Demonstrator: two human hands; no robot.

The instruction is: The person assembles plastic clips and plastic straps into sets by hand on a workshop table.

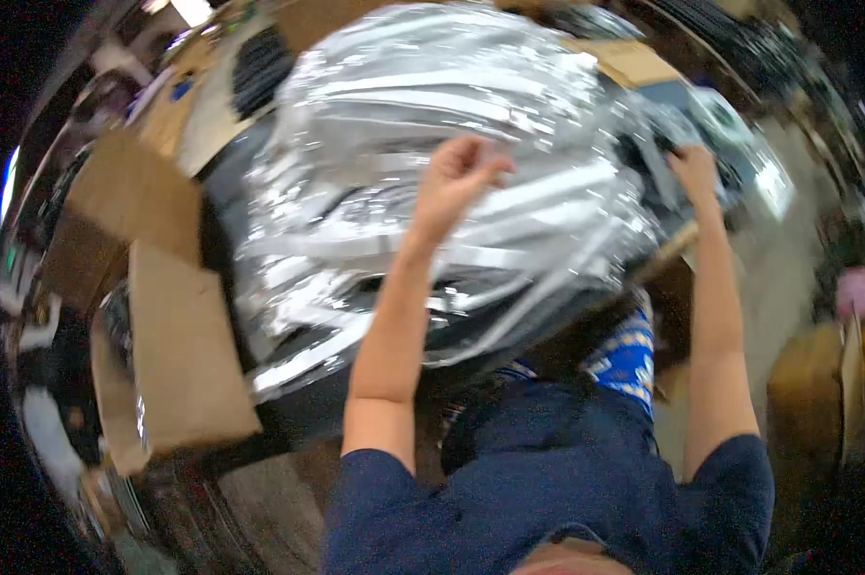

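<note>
A large heap of clear plastic packets (375,105) with white strips inside covers the table in front of me. My left hand (459,184) is raised over the middle of the heap, its fingers curled and the thumb toward the fingertips. Whether it pinches something small is blurred. At the heap's right end my right hand (694,174) is closed at a clear plastic bag (664,129) with dark stuff showing in and beside it. The hand's grip on it is partly hidden.
An open cardboard box (188,350) stands at the left of the table. A flat piece of cardboard (634,63) lies behind the heap on the right. Another cardboard box (804,398) is on the floor at the right. The table's front edge runs before my legs.
</note>
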